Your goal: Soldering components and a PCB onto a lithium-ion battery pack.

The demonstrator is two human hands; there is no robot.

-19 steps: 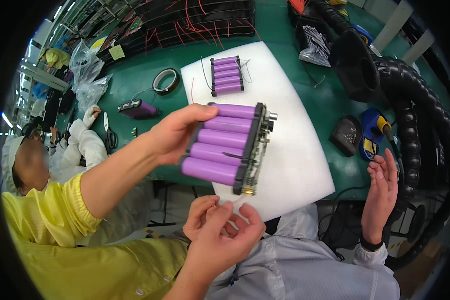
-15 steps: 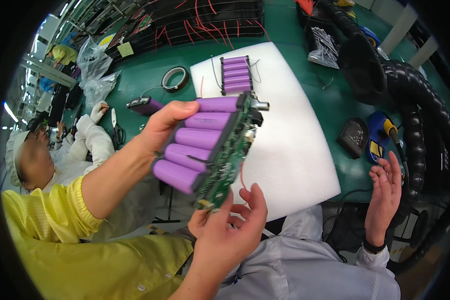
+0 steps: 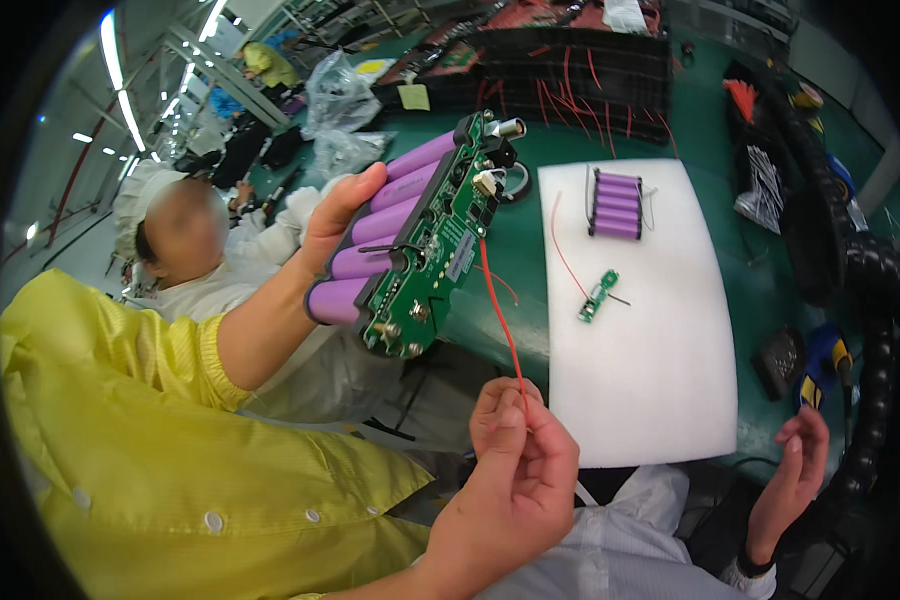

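My right hand [image 3: 792, 488] is raised in the air near the table's right front edge, black band at the wrist. It holds nothing; its fingers are loosely bent and apart. My left hand does not show. A co-worker in a yellow jacket [image 3: 220, 470] stands at my left. One of the co-worker's hands [image 3: 335, 225] grips a battery pack [image 3: 390, 235] of purple cells, with its green circuit board [image 3: 425, 285] facing me. The co-worker's other hand [image 3: 520, 455] pinches a red wire [image 3: 503, 315] that hangs from this board.
A white foam mat [image 3: 640, 390] carries a second purple battery pack [image 3: 618, 205] and a small circuit board [image 3: 598, 297]. To the right are a black tray [image 3: 778, 362], a blue soldering-iron stand [image 3: 820, 360] and a black corrugated hose [image 3: 875, 330]. Another person [image 3: 230, 290] sits at left.
The view has swung left. The co-worker's lower hand has left the board's end and now pinches the red wire. The held pack shows more of its board. My right hand remains raised, fingers more bent.
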